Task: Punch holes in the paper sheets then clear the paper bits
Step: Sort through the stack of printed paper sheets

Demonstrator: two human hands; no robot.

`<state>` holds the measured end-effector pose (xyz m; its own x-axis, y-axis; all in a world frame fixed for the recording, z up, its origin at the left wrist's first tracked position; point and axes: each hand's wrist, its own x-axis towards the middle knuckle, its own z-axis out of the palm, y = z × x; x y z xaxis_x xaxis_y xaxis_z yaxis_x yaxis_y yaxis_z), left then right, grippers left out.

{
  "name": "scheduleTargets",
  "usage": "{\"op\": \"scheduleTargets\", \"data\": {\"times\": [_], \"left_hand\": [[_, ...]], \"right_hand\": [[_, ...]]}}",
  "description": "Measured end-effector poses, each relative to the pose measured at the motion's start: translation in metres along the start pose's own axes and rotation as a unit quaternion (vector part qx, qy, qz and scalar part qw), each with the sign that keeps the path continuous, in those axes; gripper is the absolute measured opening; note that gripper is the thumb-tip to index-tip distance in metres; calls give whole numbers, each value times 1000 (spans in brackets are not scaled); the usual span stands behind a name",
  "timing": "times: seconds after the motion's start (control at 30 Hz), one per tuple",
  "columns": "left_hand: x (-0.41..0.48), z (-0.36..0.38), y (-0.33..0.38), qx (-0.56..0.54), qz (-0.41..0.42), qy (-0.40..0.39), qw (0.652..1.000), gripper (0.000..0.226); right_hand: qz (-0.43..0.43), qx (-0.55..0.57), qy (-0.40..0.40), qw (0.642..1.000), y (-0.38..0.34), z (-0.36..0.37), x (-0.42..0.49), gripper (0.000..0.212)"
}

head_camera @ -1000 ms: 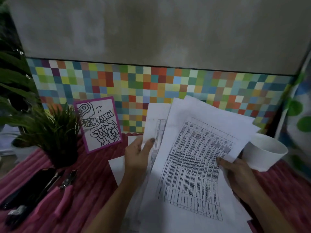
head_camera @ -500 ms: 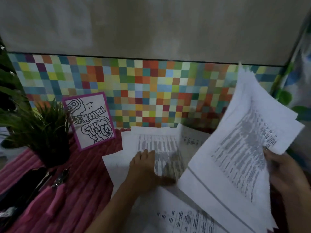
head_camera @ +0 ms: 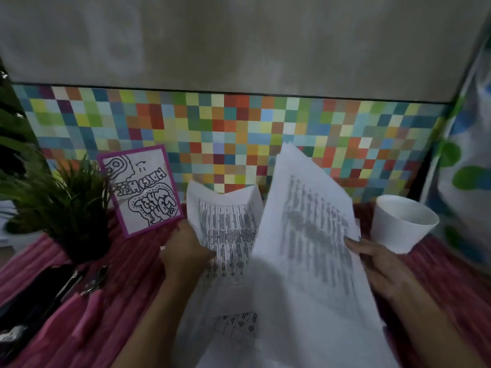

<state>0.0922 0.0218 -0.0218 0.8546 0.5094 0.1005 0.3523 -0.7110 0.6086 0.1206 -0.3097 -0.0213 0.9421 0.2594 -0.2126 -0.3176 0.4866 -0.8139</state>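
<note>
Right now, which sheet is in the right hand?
The big front sheet, raised, with blurred print; the right hand holds its right edge. The left hand holds the curled sheet behind it.

potted plant (head_camera: 66,208) left, on pink cloth (head_camera: 132,288) | purple-bordered doodle card (head_camera: 143,189) against chequered panel (head_camera: 239,134) | grey wall (head_camera: 239,35) above | dotted curtain (head_camera: 467,168) right

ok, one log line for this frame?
phase: sorting paper | left hand: grips printed sheets | right hand: holds paper stack, blurred | pink-handled tool: untouched on cloth
</note>
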Motion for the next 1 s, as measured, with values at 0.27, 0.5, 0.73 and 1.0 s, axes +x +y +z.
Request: {"op": "scheduleTargets", "data": {"times": [0.27,0.5,0.73,1.0], "left_hand": [[1,-5,11,-325,41,-85,941,24],[-7,3,21,-334,-12,-181,925,34],[-26,14,29,-331,126,-279,893,47],[-32,14,39,-383,274,-215,856,43]], "right_hand": [[-76,-31,56,995,20,12,20,41],[-92,-58,79,991,14,5,23,47],[-91,-139,62,984,14,11,19,45],[-98,-160,21,982,-1,10,9,49]]}}
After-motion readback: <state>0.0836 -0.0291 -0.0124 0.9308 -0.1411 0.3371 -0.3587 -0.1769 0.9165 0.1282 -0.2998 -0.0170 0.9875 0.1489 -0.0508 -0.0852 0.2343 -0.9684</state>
